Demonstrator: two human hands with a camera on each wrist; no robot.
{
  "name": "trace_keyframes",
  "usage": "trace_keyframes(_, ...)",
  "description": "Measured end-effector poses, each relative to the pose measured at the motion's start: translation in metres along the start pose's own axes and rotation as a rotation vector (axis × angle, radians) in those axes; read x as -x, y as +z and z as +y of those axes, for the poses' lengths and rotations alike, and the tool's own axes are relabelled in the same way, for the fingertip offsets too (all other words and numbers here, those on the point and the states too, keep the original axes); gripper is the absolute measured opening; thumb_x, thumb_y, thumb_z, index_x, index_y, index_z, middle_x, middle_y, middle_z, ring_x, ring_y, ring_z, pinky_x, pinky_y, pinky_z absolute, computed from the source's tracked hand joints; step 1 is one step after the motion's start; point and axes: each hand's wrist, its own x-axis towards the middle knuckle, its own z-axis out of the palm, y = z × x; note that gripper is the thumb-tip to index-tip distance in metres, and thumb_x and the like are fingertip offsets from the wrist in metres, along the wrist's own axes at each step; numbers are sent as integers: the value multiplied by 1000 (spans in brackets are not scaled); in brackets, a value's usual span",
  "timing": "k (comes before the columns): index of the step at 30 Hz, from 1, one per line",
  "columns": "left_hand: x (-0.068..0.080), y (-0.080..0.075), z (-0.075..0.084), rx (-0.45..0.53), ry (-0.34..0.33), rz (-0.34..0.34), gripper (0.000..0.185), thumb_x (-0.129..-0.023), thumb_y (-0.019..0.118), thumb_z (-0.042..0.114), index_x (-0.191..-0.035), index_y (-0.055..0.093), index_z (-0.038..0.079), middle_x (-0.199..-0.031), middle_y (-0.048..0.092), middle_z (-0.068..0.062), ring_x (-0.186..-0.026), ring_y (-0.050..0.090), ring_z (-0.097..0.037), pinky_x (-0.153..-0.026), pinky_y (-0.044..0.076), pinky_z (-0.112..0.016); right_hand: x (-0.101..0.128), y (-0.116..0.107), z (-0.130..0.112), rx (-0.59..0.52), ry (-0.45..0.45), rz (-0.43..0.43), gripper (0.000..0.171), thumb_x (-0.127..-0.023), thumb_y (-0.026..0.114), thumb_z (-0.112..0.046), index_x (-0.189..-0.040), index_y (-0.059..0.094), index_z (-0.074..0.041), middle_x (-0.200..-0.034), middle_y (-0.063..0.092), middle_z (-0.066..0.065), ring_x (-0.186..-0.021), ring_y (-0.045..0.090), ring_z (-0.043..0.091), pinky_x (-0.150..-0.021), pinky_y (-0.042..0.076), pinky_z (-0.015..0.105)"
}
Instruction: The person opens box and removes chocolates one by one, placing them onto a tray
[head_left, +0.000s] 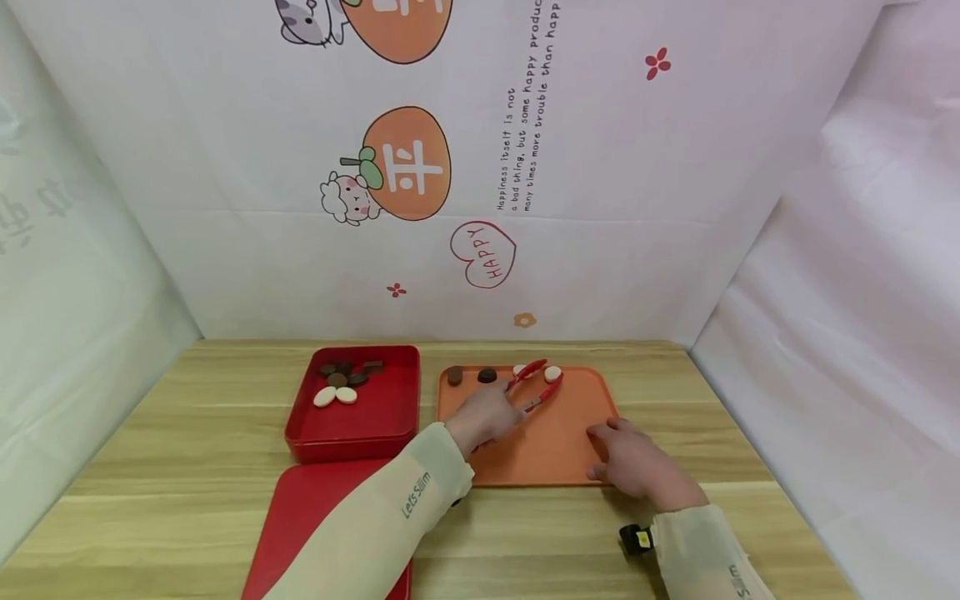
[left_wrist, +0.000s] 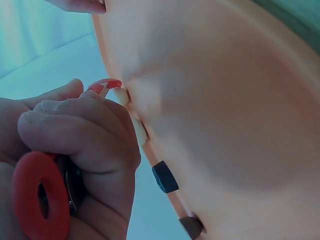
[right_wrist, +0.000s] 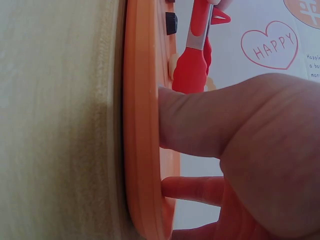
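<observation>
My left hand grips a pair of red-tipped tongs, its fingers curled round the handles; their red ring end shows in the left wrist view. The spread tips of the tongs reach to a white round piece near the far edge of the orange tray. Another white piece is partly covered by the tongs. A black piece and a brown piece lie further left in the same row. At the tray's right edge rests my right hand, with thumb and fingers touching the tray.
Left of the tray stands a red box holding several dark pieces and two white oval pieces. In front of it lies a red lid-like panel, partly under the left sleeve. A printed white sheet rises behind the wooden table.
</observation>
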Motion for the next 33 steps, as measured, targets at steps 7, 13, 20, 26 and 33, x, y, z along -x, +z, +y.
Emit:
trace_keyframes(7,-1,-2,-2,-35,-12,-3,70,-91,66,27,-155,37,26,-80,56,-10,-42,31,-19,-40,29,-30,0,0,0,-5,6,-4,58,-87,78,-23,-135,57,2,-140,44,34,-129,41,51,-99,39,60)
trace_keyframes(13,1,-4,-2,-51,-4,-5,69,-92,67,29,-155,38,26,-71,54,-9,-40,30,-19,-39,29,-30,0,-1,-1,-5,8,-3,58,-87,78,-23,-134,57,2,-139,44,35,-127,42,52,-98,39,60)
trace_keyframes(20,11,-13,-1,-114,39,-1,69,-92,70,37,-153,41,24,-81,57,-8,-41,31,-19,-40,33,-30,1,0,-2,-5,-4,9,57,-87,79,-22,-134,57,3,-138,44,36,-126,44,52,-97,40,60)
trace_keyframes(26,31,-38,2,-75,109,-7,71,-93,71,32,-155,39,21,-98,63,-7,-42,33,-17,-41,36,-28,2,-2,-4,-3,-9,12,57,-86,79,-21,-133,57,3,-138,44,36,-126,44,52,-98,40,60)
trace_keyframes(33,57,-82,-3,-61,176,-3,70,-94,69,31,-156,37,25,-123,60,-10,-53,42,-17,-49,39,-30,1,0,-3,-9,4,5,58,-87,79,-22,-135,56,2,-139,43,36,-127,42,52,-98,40,60)
